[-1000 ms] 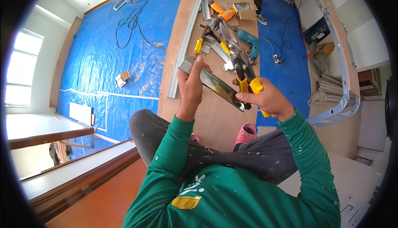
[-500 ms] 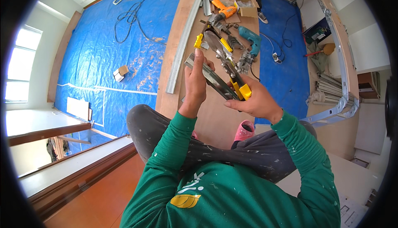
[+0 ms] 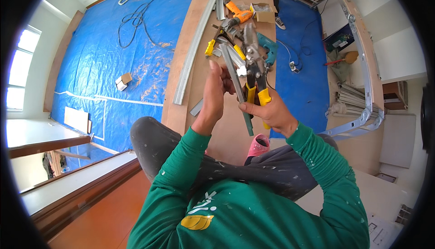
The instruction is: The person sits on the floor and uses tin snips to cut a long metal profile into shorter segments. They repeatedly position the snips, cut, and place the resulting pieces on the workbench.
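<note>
Above the surface, your left hand has loosened, leaving your right hand gripping both the swivelled strip and snips.

The white wall at left has a bright window. A blue floor sheet lies at upper left.

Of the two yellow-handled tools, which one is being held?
The metal snips, in the right hand; the other yellow-handled tool lies on the wooden board.
</note>
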A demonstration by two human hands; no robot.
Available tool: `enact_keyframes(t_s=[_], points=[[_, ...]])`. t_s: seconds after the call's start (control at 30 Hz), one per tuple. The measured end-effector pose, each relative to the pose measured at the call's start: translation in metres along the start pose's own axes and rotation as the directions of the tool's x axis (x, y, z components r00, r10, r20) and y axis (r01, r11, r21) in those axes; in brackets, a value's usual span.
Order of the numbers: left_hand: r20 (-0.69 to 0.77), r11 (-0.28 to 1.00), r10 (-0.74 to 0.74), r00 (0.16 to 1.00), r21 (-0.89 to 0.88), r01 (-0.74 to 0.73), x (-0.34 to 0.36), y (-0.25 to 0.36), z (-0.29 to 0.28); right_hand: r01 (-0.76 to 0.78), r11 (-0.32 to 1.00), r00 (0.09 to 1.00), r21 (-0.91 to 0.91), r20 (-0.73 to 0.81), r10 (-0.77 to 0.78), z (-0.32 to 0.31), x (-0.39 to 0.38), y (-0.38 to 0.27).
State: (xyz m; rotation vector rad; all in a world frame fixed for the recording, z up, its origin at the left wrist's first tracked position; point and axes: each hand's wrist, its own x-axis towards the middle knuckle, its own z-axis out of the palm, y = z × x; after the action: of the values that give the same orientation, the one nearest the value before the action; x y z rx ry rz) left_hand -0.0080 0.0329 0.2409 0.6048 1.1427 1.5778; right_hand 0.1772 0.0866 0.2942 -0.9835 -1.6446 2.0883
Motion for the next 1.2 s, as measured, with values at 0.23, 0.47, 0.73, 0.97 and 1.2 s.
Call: enact_keyframes(t_s=[0.23, 0.47, 0.73, 0.97, 1.2], points=[[0.112, 0.972, 0.118, 0.987, 0.191, -0.138, -0.021, 0.02, 0.026, 0.049, 0.986, 0.998, 0.158, -0.047, -0.042, -0.011, 0.002, 0.001], [0.086, 0.867, 0.03, 0.996, 0.494, -0.069, -0.029, 0.045, 0.026, 0.051, 0.988, 0.999, 0.148, -0.016, -0.05, -0.011, 0.004, 0.008], [0.06, 0.686, 0.262, 0.963, 0.691, -0.23, -0.02, 0.078, -0.02, 0.056, 0.99, 0.997, -0.126, -0.049, -0.062, -0.031, 0.004, 0.016], [0.155, 0.623, 0.245, 0.957, 0.732, -0.278, -0.027, 0.107, -0.034, 0.232, 0.696, 0.961, -0.68, 0.049, -0.273, -0.049, 0.0, 0.025], [0.203, 0.639, 0.2, 0.958, 0.714, -0.285, -0.026, 0.11, -0.038, 0.238, 0.643, 0.956, -0.728, 0.059, -0.287, -0.045, -0.001, 0.023]])
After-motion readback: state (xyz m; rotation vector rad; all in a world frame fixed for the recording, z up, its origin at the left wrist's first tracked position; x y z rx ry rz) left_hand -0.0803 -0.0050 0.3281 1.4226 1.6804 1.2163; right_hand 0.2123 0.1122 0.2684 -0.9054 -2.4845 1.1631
